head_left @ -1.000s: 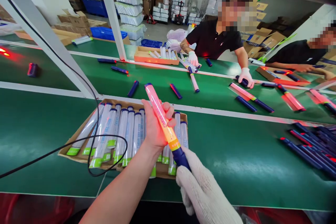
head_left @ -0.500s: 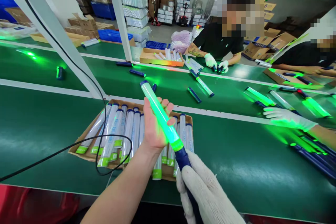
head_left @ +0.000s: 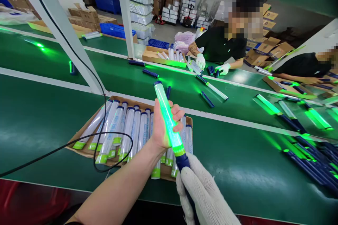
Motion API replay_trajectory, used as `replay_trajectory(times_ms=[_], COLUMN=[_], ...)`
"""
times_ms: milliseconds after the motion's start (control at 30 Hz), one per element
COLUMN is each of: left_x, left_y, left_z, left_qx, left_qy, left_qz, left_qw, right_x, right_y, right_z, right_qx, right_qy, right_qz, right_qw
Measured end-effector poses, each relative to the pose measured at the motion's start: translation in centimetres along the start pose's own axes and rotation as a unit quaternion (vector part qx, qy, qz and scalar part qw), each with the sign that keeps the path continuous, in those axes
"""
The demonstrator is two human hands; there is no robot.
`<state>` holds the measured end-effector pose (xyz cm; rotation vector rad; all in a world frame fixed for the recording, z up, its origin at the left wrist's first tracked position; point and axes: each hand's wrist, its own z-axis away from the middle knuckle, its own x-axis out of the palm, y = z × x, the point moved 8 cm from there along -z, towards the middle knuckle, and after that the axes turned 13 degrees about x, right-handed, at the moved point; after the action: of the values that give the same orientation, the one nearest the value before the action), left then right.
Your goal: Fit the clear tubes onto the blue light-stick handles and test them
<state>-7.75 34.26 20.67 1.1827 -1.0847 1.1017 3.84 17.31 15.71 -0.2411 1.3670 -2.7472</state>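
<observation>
Green tabletop (head_left: 237, 168) with a brown cardboard tray (head_left: 167, 173) of clear plastic tubes (head_left: 135, 130); over the tray's right half we grip a green-glowing light stick (head_left: 174, 139), bare left hand (head_left: 160, 132) round its barrel (head_left: 164, 112), white-gloved right hand (head_left: 200, 186) clasping its dark-blue handle (head_left: 182, 161).

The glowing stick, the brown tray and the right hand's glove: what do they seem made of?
Glowing stick: probably smooth, translucent plastic; light shines through. The dark blue handle looks like opaque plastic, though painted metal is possible.
Tray: likely matte cardboard, by its plain brown, thin walls.
Glove: matte knitted fabric, perhaps cotton, by its ribbed surface.
</observation>
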Motion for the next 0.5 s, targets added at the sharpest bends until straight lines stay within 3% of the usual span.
replay_trajectory(times_ms=[167,333,500], left_x=[0.4,2.9,4.5], left_y=[-1.3,-3.1,-4.4], left_z=[-0.4,-0.1,0.7], left_qx=[-0.023,-0.036,-0.068], left_qy=[-0.022,-0.071,-0.105], left_qz=[0.02,0.044,0.052], left_qw=[0.999,0.996,0.991], right_x=[0.1,-0.9,-1.9], right_y=[-2.3,-4.9,-5.6], right_z=[-0.6,0.5,2.3], right_qx=[-0.038,-0.095,-0.135], right_qy=[-0.005,0.029,0.087], right_qz=[0.04,0.083,0.121], right_qw=[0.998,0.992,0.98])
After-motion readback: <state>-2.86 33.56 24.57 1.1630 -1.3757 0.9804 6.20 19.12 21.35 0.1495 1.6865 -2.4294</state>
